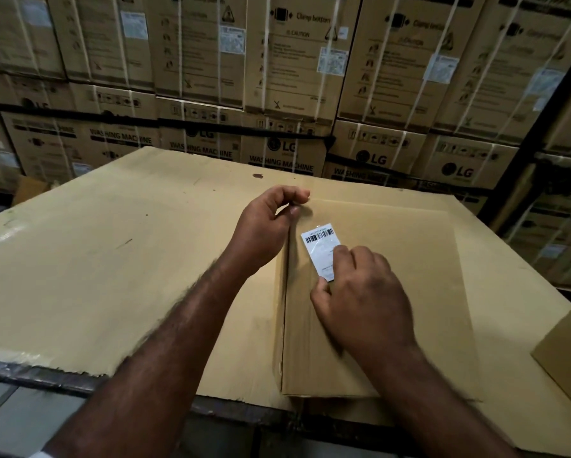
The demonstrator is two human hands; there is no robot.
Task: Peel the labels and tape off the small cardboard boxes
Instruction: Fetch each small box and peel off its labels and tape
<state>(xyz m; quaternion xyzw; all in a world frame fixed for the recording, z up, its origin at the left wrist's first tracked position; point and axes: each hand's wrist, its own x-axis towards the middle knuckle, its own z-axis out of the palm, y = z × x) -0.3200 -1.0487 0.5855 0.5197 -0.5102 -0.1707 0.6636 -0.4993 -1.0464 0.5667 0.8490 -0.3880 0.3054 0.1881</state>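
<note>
A wall of stacked washing-machine cartons point(277, 94) fills everything beyond the work surface. In front of it a large flat cardboard sheet point(96, 259) covers the surface; its far edge runs close under the cartons, and its torn near edge overhangs a dark table rim. Left of the small cardboard box point(393, 309) the sheet lies bare and wide, offering the most free room. Right of the box only a narrower strip stays clear before the corner of another box point(565, 355) at the frame edge.

The small cardboard box lies on the sheet's right half, its near edge close to the sheet's near edge. A white barcode label point(320, 249) sits on its top face, toward the far left corner.

The left hand point(264, 229) reaches to the box's far left corner, thumb and forefinger pinched on something thin there; what it is cannot be told. The right hand point(360, 299) rests on the box top, fingertips pressed at the label's lower right edge, thumb beneath the label's bottom corner.
</note>
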